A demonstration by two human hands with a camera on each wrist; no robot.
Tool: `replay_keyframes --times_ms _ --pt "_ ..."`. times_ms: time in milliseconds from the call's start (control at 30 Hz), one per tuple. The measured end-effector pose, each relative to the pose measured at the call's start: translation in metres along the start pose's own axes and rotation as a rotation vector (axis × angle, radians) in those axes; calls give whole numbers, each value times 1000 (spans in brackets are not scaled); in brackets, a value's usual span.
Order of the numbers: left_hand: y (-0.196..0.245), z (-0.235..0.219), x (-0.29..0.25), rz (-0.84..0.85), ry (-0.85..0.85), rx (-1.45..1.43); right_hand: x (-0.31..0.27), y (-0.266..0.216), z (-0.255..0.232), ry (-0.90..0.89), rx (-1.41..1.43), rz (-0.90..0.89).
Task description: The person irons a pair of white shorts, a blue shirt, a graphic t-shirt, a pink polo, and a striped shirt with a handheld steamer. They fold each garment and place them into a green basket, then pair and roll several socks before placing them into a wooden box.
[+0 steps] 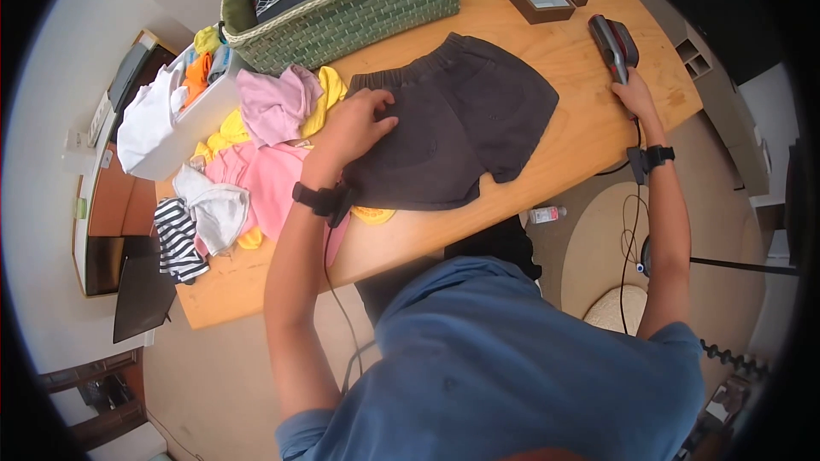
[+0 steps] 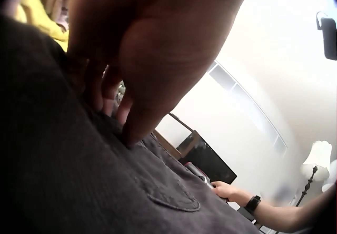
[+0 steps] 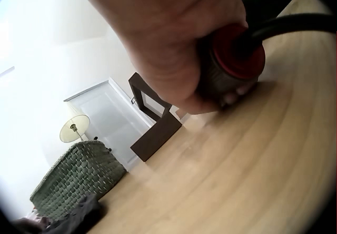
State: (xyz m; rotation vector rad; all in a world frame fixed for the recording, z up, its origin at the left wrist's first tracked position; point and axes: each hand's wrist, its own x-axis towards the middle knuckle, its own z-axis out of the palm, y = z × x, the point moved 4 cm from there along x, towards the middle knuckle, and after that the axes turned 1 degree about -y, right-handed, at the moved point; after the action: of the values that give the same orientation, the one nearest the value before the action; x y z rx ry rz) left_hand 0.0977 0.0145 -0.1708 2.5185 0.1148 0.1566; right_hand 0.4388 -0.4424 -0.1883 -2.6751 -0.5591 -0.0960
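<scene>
- My left hand (image 1: pixel 354 130) is left of the frame's centre, over the waistband end of the dark shorts (image 1: pixel 453 132); its fingers bend downward with the thumb apart from them, the tips touching the fabric.
- The shorts lie flat across the middle of the frame, waistband toward the top, on the wooden table (image 1: pixel 589 132).
- My right hand (image 1: pixel 634 96), at the upper right, has its fingers wrapped round the handle of the iron (image 1: pixel 613 41), and a black cord (image 3: pixel 295 23) runs from the handle's red end.
- Left of the shorts I see a heap with a mauve garment (image 1: pixel 278 101), a pink garment (image 1: pixel 265 179) and a striped garment (image 1: pixel 178 241).
- The green woven basket (image 1: pixel 359 21) stands at the top centre, and the brown box (image 1: pixel 551 14) sits to its right.
</scene>
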Motion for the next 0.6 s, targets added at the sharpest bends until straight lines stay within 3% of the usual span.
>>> replay_keyframes --times_ms 100,200,400,600 --pt "-3 5 -2 1 -5 -9 -10 -14 -3 -163 343 182" --pt "-9 7 -7 105 38 33 -44 -53 -25 -239 593 213" --pt "-15 12 -1 60 -31 -38 -120 -176 -36 -581 1340 160" --pt "-14 10 -3 49 -38 -54 -139 -237 26 -1006 1513 205"
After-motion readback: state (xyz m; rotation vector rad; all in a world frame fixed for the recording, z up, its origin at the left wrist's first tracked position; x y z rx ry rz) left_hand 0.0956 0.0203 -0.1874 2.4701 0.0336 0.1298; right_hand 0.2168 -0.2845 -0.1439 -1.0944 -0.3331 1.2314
